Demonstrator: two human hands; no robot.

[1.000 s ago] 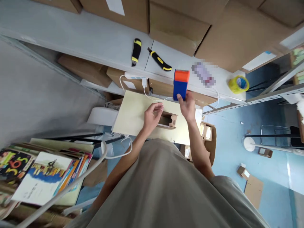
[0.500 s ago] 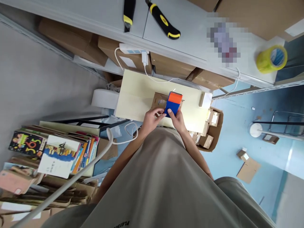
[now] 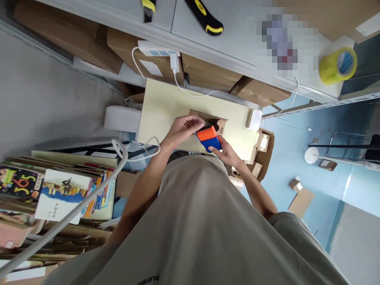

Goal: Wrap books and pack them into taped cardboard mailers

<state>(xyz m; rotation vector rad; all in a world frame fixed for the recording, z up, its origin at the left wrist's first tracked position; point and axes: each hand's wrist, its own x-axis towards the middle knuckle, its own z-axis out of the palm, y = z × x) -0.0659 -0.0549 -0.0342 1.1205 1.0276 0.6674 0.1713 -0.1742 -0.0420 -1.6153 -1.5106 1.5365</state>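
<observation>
My right hand (image 3: 229,152) grips a small blue and orange box (image 3: 209,141) by its lower right side, thumb across the blue part. The box is tilted, and a dark strip shows along its upper edge. At that edge is my left hand (image 3: 187,127), fingers bent in towards the thumb; what they pinch, if anything, I cannot make out. Just behind the blue and orange box, an open cardboard box (image 3: 222,126) rests on the pale yellow tabletop (image 3: 166,103). My hands partly cover this cardboard box, and a dark shape shows inside it.
A small white box (image 3: 254,119) stands at the table's right end, above a carton of small boxes (image 3: 268,154). The grey shelf (image 3: 237,35) beyond holds black-yellow cutters (image 3: 204,18) and yellow tape (image 3: 337,66). A white cable (image 3: 196,94) crosses the table; books (image 3: 63,196) are stacked at left.
The blue and orange box has tipped over and moved slightly down and left. My left hand has gone up to its upper edge. The cardboard box beneath now shows its open inside.
</observation>
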